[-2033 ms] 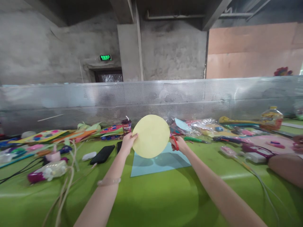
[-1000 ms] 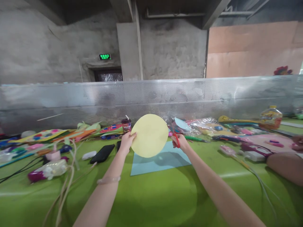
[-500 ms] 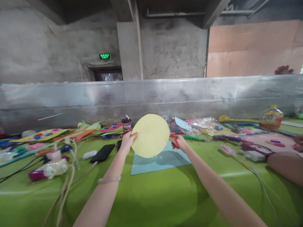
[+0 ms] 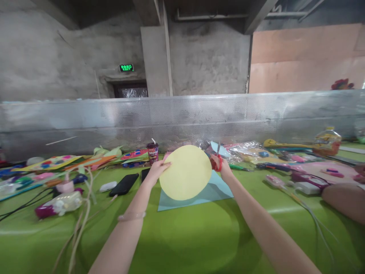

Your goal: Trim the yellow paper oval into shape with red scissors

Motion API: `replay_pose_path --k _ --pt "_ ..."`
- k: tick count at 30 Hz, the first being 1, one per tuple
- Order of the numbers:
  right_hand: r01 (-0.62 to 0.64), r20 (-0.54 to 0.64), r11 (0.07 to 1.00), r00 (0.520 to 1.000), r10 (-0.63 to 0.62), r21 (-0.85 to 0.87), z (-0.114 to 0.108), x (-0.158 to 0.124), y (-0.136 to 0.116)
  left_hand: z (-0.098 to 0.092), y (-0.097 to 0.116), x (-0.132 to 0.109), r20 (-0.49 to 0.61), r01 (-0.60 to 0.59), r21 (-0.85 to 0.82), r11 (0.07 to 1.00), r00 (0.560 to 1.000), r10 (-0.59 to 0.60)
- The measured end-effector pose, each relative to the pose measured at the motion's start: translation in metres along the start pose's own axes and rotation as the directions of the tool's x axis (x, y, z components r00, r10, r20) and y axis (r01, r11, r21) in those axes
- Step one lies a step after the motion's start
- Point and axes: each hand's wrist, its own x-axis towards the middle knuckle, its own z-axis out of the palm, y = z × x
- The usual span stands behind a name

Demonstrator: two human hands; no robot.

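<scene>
My left hand (image 4: 157,171) pinches the left edge of a round yellow paper disc (image 4: 186,172), held just above a light blue paper sheet (image 4: 219,189) on the green table (image 4: 182,236). My right hand (image 4: 224,167) is closed on red-handled scissors (image 4: 217,157), whose blades point upward beside the disc's right edge. The disc hides part of the right hand's fingers.
Two black phones (image 4: 124,184) lie left of my left hand, a small dark cup (image 4: 153,152) behind it. Craft papers (image 4: 51,164), cords (image 4: 80,217) and toys crowd the left; plastic bags (image 4: 248,151), a bottle (image 4: 326,141) and another person's arm (image 4: 343,203) are at right. A perforated metal barrier (image 4: 182,116) backs the table.
The yellow disc has dropped lower and shifted right. My right hand has swung the scissors away from the disc's edge so the blades point up.
</scene>
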Motion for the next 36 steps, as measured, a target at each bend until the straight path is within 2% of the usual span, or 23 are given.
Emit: replay_pose_path --k 3,6,8,10,15,19,22,25,29,36 --pt "0.014 -0.010 0.999 1.000 -0.014 0.036 0.000 -0.005 -0.006 0.003 0.004 -0.005 0.091 0.031 0.031 0.999 0.995 -0.034" --pt "0.037 0.112 0.998 0.993 -0.043 0.056 0.001 -0.013 -0.011 0.006 0.007 -0.008 0.147 0.043 0.048 0.998 0.988 -0.049" --pt "0.029 0.197 0.999 0.980 -0.036 0.037 0.003 -0.016 -0.012 0.008 0.007 -0.009 0.154 0.037 0.043 0.998 0.987 -0.043" --pt "0.029 0.229 1.000 0.973 -0.028 0.002 0.003 -0.015 -0.011 0.009 0.007 -0.008 0.138 0.021 0.025 0.999 0.990 -0.024" --pt "0.095 0.071 0.995 0.993 -0.094 -0.013 -0.001 -0.006 -0.006 0.008 0.005 -0.004 0.066 -0.030 0.007 1.000 0.997 0.029" --pt "0.101 0.013 0.995 0.995 -0.101 -0.001 -0.005 -0.001 -0.002 0.002 0.000 0.001 -0.090 -0.087 0.056 0.995 0.992 0.092" --pt "0.095 0.054 0.995 0.994 -0.094 -0.030 -0.007 -0.001 0.001 -0.004 -0.003 0.006 -0.237 -0.131 0.079 0.988 0.960 0.146" --pt "0.080 0.139 0.993 0.988 -0.068 -0.086 -0.006 -0.003 0.003 -0.008 -0.005 0.008 -0.327 -0.161 0.095 0.982 0.927 0.183" --pt "0.071 0.246 0.986 0.969 -0.033 -0.149 -0.003 -0.008 0.001 -0.010 -0.003 0.007 -0.365 -0.175 0.118 0.977 0.908 0.207" --pt "0.092 0.322 0.975 0.946 -0.023 -0.201 -0.002 -0.010 0.001 -0.010 -0.003 0.007 -0.361 -0.159 0.139 0.978 0.911 0.199"
